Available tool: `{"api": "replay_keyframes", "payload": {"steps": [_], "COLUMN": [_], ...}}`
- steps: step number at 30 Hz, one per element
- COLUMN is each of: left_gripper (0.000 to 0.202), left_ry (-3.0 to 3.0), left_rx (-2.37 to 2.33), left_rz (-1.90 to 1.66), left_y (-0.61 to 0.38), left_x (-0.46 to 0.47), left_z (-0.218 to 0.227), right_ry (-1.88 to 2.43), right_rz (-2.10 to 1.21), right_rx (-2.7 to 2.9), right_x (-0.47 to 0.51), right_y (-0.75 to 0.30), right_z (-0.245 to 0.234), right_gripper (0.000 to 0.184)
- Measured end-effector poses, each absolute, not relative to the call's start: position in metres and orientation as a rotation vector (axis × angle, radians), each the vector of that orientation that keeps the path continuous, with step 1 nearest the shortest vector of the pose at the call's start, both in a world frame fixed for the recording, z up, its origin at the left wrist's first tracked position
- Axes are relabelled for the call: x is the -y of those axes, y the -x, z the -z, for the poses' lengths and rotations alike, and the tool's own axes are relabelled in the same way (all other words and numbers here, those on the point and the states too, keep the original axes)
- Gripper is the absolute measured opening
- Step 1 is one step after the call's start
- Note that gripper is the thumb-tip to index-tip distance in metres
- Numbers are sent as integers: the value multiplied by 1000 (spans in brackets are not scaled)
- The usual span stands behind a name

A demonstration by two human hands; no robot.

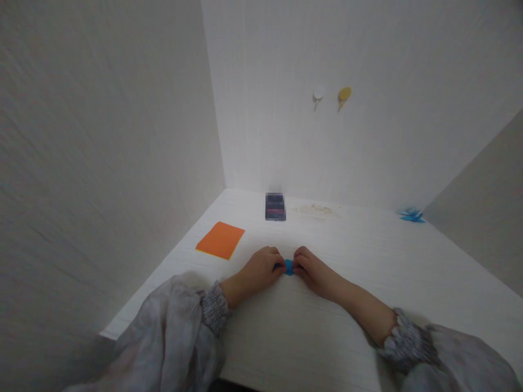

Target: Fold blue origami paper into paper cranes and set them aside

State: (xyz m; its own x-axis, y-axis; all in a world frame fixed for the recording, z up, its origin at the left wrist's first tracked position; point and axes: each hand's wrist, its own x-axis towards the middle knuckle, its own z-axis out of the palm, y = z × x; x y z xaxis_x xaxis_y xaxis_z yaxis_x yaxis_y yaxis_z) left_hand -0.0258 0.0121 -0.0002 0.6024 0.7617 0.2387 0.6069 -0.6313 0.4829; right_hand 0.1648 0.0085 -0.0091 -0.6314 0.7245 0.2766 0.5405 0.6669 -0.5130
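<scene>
A small piece of folded blue paper (289,267) sits between my two hands, low over the white table. My left hand (265,267) pinches its left side, fingers curled and a ring on one of them. On the opposite side, my right hand (311,269) grips the paper's right edge with bent fingers. Most of the paper is covered by my fingertips, so its full shape is hidden. Left of my left hand lies a stack of square orange paper (221,240).
Behind my hands a dark phone-like object (275,207), blurred out, lies near the back wall. Folded blue paper pieces (412,215) rest in the back right corner. A white hook (318,95) and a yellow hook (345,95) are on the wall. Side panels enclose the table (310,337).
</scene>
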Motion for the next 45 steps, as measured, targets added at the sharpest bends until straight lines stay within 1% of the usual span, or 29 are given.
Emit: {"api": "replay_keyframes", "payload": {"steps": [5, 20, 30, 35, 45], "left_gripper": [11, 10, 11, 10, 10], "left_ry": [-2371, -2228, -2288, -2286, -2235], "left_rx": [-1163, -1267, -1386, -1368, -1398], "left_rz": [-636, -608, -543, -511, -428], "left_y": [23, 18, 18, 20, 20], "left_x": [-12, -12, -12, -12, -12], "left_z": [0, -1, -6, -4, -10], "right_ry": [1005, 1135, 1182, 1167, 1208], "right_rz": [-551, -426, -457, -502, -577], "right_rx": [2387, 2347, 2334, 2340, 2368], "right_x": [-9, -16, -24, -26, -27], "right_y": [-164, -157, -156, -159, -160], "right_z": [9, 15, 22, 25, 23], "right_gripper": [8, 10, 11, 11, 7]}}
